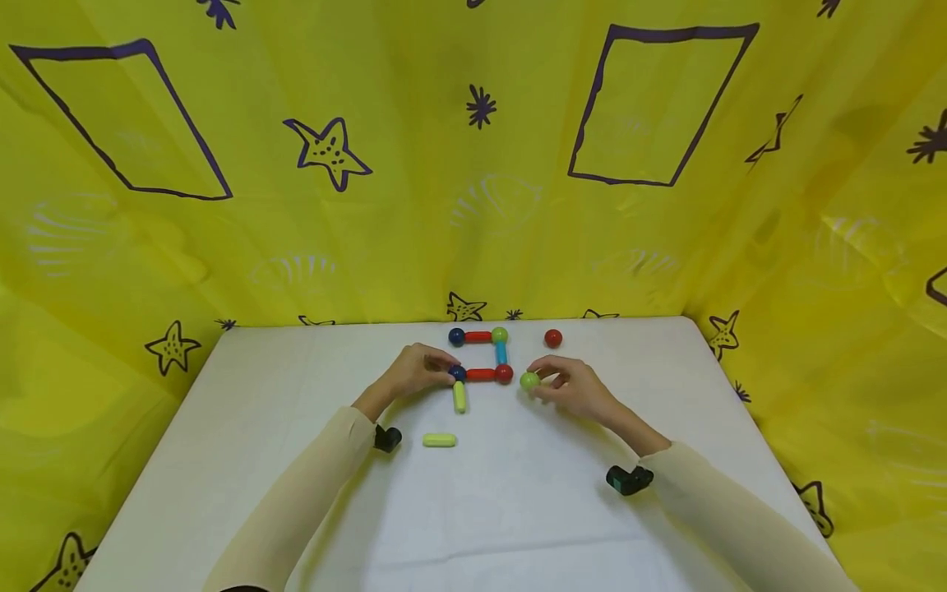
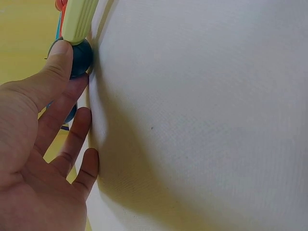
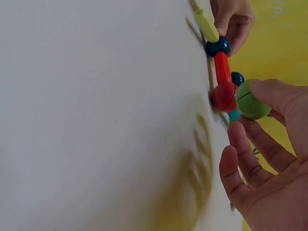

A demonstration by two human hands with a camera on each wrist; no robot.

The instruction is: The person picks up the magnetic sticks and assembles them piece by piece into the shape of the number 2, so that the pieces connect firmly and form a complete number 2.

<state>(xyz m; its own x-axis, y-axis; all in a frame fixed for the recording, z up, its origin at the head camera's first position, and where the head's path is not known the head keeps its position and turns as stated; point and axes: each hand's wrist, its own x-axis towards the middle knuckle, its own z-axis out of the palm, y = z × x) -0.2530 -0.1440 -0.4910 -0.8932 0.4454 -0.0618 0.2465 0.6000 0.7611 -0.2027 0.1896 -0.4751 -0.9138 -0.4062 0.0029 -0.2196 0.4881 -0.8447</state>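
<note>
My left hand (image 1: pixel 417 372) pinches the near dark blue ball (image 2: pixel 83 58) between thumb and finger. A yellow-green rod (image 1: pixel 460 397) runs from that ball toward me. The ball also joins a red rod (image 1: pixel 481 375), which leads to a red ball (image 1: pixel 504 373). From there a light blue rod (image 1: pixel 501 353) goes back to a green ball (image 1: pixel 499 335), then another red rod (image 1: pixel 478 337) and a far dark blue ball (image 1: pixel 456 336). My right hand (image 1: pixel 580 388) holds a loose green ball (image 3: pixel 253 100) by thumb and fingertips, to the right of the red ball.
A loose red ball (image 1: pixel 553 338) lies at the back, right of the joined pieces. Nearer me, a second yellow-green rod (image 1: pixel 440 441) lies crosswise on the white table (image 1: pixel 518 526). A yellow patterned curtain (image 1: pixel 414 247) surrounds the table's back and sides.
</note>
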